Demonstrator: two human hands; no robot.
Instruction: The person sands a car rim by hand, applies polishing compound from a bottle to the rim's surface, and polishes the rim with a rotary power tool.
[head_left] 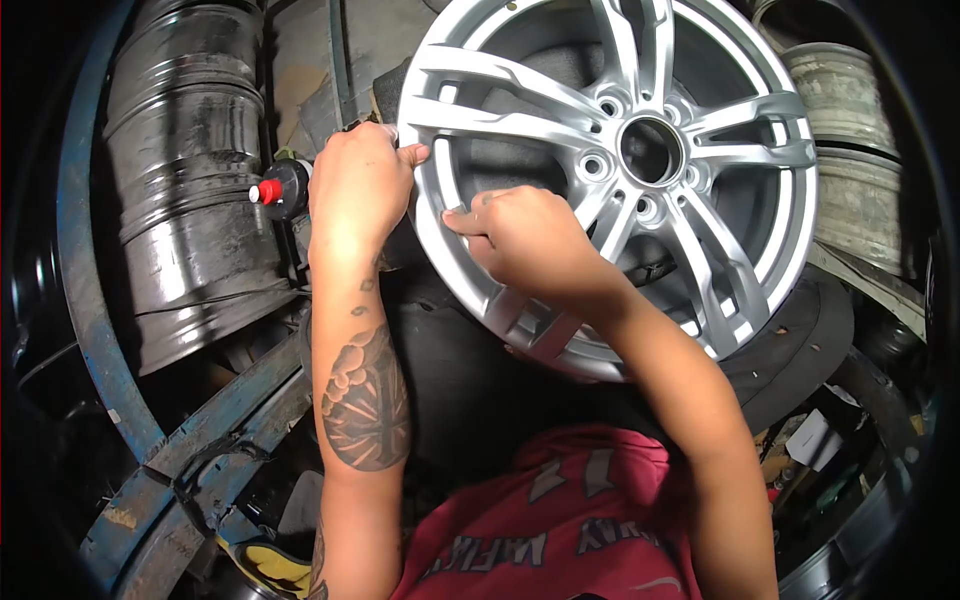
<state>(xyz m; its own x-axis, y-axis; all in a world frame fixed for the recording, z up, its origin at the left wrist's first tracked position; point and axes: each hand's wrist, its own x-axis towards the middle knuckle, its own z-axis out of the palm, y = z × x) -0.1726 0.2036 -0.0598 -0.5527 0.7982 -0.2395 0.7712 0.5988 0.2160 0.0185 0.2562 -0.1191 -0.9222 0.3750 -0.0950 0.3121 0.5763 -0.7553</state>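
A silver multi-spoke alloy wheel [560, 128] stands face toward me, its hub on the right of the view. My left hand [360, 185] is closed at its left outer edge. The thumb lies on the front lip, while the other fingers are hidden behind the edge. My right hand [535, 240] is closed in front of the lower left spokes, thumb and forefinger at the inner side of the rim lip. Whether a small thing sits in those fingers I cannot make out. Left of my left hand is a dark bottle with a red and white cap [268, 192].
Stacked, worn steel-coloured rims [195, 180] stand at left, with more rims [850, 150] at right. Blue metal frame bars [105, 300] run along the left side. Under the wheel lies a dark round support [800, 350]. A yellow and black item [270, 568] is at lower left.
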